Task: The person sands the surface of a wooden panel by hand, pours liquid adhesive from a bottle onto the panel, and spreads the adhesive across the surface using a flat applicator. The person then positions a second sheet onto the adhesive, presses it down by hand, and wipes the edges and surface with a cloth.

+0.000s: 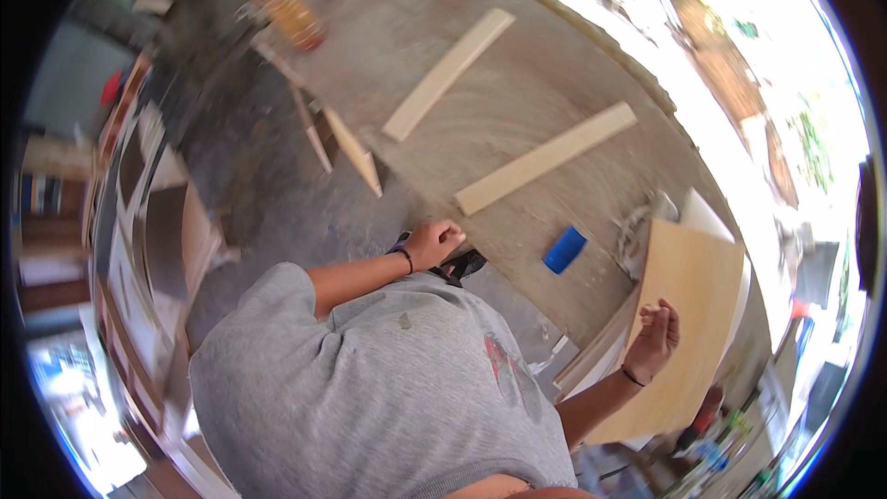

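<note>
My left hand (436,245) is held in front of my body, its fingers curled in, with nothing sticking out of them. My right hand (654,342) is raised to the right over a stack of pale wooden panels (698,286). Its fingertips are pinched together, and whether something small is between them is too fine to tell. Ahead of my left hand lies a pale wooden strip (545,159), with a second strip (448,74) farther off. A small blue rectangular piece (564,249) lies between my two hands.
Thin wooden boards (351,150) lean or lie ahead to the left. A bottle of orange liquid (296,20) stands at the far left. White cloth or plastic (635,233) is bunched beside the panels. More wooden pieces (171,222) crowd the left side.
</note>
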Available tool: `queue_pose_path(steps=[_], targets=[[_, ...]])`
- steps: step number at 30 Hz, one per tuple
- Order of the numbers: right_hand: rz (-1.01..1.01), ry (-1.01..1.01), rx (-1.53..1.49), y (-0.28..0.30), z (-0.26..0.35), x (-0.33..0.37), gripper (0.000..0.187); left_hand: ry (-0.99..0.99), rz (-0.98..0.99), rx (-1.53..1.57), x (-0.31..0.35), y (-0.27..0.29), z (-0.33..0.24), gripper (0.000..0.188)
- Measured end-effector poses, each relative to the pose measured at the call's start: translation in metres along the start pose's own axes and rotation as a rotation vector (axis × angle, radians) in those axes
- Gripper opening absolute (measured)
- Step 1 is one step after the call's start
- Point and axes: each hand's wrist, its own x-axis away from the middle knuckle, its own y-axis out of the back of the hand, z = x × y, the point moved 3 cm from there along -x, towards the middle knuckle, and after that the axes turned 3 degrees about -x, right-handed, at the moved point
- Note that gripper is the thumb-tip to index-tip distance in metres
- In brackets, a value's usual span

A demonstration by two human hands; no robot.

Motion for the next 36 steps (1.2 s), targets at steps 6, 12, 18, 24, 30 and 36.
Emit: queue_pose_path(steps=[6,12,18,24,30,36], targets=[[0.555,-0.027,0.240,-0.135,-0.007,-0.003,0.018,0.265,-0.194,0.116,0.087,0.039,0.073,0.028],[1.178,0.291,0.683,-0.267,-0.051,0.094,0.014,0.193,-0.280,0.759,0.175,0.066,0.061,0.032],[1.491,0.787,0.427,-0.383,-0.065,0.285,0.025,0.099,-0.405,0.915,0.296,0.105,0.073,0.027],[1.483,1.147,0.118,-0.446,-0.060,0.410,0.033,0.054,-0.978,1.273,0.403,0.148,0.102,0.019],[1.632,1.117,0.001,-0.480,-0.065,0.491,0.035,0.160,-1.375,1.164,0.460,0.161,0.128,0.021],[2.013,-0.288,0.221,-0.510,-0.116,0.525,0.032,-0.009,-1.307,1.539,0.478,0.187,0.156,0.023]])
